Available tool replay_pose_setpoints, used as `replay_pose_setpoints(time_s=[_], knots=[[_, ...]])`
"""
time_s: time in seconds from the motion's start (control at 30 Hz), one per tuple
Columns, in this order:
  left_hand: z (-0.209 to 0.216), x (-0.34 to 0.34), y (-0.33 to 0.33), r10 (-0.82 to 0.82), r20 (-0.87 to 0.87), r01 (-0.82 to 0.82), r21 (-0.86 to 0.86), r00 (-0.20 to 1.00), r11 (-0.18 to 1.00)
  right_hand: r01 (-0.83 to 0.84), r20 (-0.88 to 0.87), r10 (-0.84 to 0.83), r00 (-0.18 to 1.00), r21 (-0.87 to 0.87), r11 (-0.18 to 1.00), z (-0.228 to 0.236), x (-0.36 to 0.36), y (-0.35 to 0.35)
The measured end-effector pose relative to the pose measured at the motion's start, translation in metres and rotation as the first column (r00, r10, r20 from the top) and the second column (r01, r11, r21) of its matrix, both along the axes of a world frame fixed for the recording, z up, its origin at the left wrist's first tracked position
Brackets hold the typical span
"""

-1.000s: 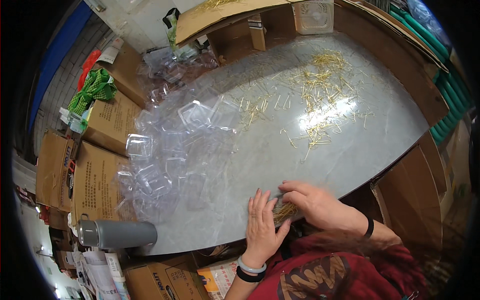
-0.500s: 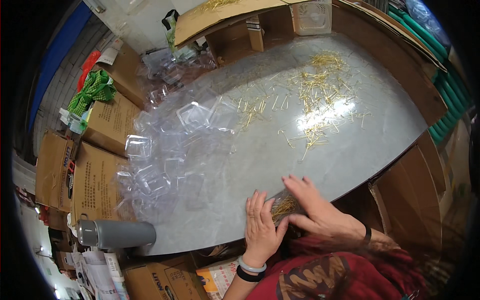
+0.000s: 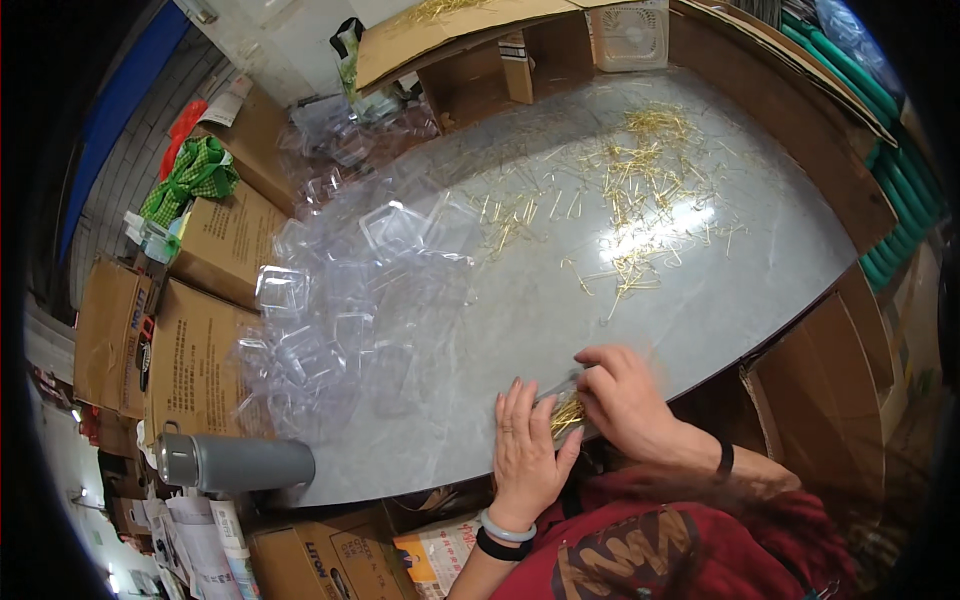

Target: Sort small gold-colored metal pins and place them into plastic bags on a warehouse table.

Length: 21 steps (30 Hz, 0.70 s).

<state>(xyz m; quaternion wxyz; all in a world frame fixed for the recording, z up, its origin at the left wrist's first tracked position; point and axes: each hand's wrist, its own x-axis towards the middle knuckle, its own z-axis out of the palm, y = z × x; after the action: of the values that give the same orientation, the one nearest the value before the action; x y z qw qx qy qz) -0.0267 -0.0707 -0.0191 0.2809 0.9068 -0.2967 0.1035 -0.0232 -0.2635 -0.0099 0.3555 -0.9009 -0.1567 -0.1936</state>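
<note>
A small clear plastic package (image 3: 567, 416) with a bundle of thin gold wire hooks inside lies at the table's near edge, between my hands. Along its left side rests my left hand (image 3: 527, 440), fingers stretched out and thumb apart near the package. My right hand (image 3: 625, 405) is at its right and far side, fingers curled in; what the fingertips pinch, if anything, is hidden. Farther up the table is a loose spread of gold wire hooks (image 3: 645, 180). Many empty clear plastic packages (image 3: 310, 355) are heaped on the left.
A grey bottle (image 3: 250, 463) lies on its side at the table's near-left edge. Cardboard boxes (image 3: 205, 345) line the left. At the back stand a cardboard shelf (image 3: 460, 95) and a white fan (image 3: 630, 38). A cardboard wall (image 3: 790, 120) borders the right side of the grey table (image 3: 450, 370).
My right hand's fingers have gone from stretched out to curled at the package's far side. My left hand has stayed nearly in place beside it.
</note>
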Motion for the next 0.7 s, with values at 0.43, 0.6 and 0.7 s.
replay_pose_setpoints(time_s=[0.43, 0.6, 0.7], knots=[[0.003, 0.004, 0.008, -0.034, -0.136, 0.004, -0.216, 0.990, 0.976, -0.054, -0.012, 0.054, 0.998, -0.039, 0.998, 0.013, 0.016, -0.013], [0.006, -0.003, 0.010, 0.249, -0.130, -0.273, -0.232, 0.960, 0.933, 0.056, -0.225, -0.055, 0.973, 0.002, 0.998, 0.032, -0.001, -0.019], [-0.001, -0.007, 0.010, 0.294, -0.141, -0.318, -0.200, 0.945, 0.927, 0.121, -0.389, -0.067, 0.919, 0.118, 0.986, 0.033, -0.019, -0.014]])
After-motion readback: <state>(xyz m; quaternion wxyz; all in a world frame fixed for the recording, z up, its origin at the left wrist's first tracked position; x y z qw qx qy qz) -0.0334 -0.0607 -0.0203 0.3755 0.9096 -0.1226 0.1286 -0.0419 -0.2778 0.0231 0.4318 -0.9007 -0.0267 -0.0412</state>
